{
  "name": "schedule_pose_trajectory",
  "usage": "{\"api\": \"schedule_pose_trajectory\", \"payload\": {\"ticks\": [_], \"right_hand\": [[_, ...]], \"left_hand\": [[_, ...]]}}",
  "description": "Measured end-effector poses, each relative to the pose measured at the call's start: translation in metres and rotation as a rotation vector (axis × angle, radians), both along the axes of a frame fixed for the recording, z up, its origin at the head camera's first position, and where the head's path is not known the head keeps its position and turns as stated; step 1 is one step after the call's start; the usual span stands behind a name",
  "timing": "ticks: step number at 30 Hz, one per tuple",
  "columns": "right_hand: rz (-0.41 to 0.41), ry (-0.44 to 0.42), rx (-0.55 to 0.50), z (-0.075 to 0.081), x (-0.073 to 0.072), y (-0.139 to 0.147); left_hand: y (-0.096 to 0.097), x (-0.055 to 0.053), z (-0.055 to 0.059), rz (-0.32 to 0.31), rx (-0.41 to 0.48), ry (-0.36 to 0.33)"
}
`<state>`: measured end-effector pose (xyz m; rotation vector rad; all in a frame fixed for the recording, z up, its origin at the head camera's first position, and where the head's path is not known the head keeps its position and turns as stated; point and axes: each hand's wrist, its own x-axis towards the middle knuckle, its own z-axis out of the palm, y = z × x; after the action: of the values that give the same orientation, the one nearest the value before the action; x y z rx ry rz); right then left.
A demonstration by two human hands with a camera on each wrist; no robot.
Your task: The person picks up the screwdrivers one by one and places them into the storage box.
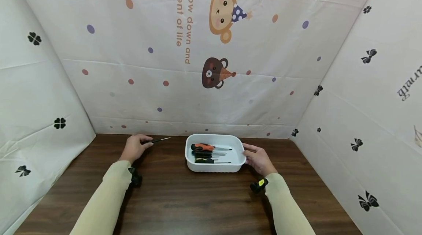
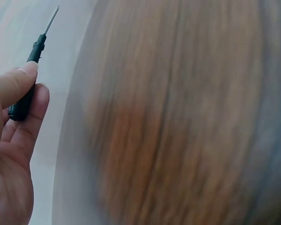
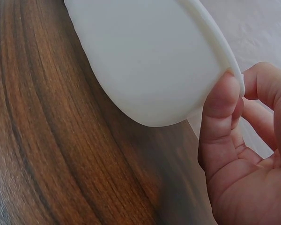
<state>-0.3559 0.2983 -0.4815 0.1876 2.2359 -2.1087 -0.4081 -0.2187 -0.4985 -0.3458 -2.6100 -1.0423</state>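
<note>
My left hand (image 1: 134, 148) pinches a small black-handled screwdriver (image 2: 29, 89) between thumb and fingers, left of the box. Its thin metal shaft points right in the head view and up in the left wrist view. With thumb and fingers, my right hand (image 1: 258, 159) grips the right end of a white plastic box (image 1: 214, 168) at its rim. Inside the box lie an orange and black screwdriver (image 1: 202, 147) and several black-handled screwdrivers (image 1: 204, 160), all with shafts to the right. The right wrist view shows the thumb on the rim (image 3: 225, 51).
Dark wood-grain table (image 1: 184, 205) runs under both arms. A white printed cloth (image 1: 184, 99) hangs behind its back edge, with more white cloth at the left and right sides. Each wrist wears a small black camera.
</note>
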Motion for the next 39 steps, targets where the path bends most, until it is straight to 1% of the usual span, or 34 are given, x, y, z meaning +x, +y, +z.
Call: {"api": "schedule_pose_trajectory", "payload": {"ticks": [5,10,21,27,33,39], "right_hand": [[-0.010,-0.001,0.012,-0.002,0.000,-0.001],[0.000,-0.006,0.000,-0.001,0.000,0.000],[0.016,-0.005,-0.011,0.000,0.001,0.001],[0.009,-0.004,-0.012,0.001,0.001,0.000],[0.008,-0.005,-0.007,0.001,0.002,0.000],[0.007,-0.003,-0.001,0.001,0.001,-0.001]], "left_hand": [[0.006,0.004,0.002,0.022,0.066,0.035],[0.015,0.009,0.008,0.015,0.109,0.058],[0.046,0.023,0.028,-0.084,0.198,0.061],[0.063,0.029,0.038,-0.121,0.233,0.080],[0.080,0.031,0.043,-0.161,0.249,0.110],[0.095,0.030,0.044,-0.216,0.248,0.109]]}}
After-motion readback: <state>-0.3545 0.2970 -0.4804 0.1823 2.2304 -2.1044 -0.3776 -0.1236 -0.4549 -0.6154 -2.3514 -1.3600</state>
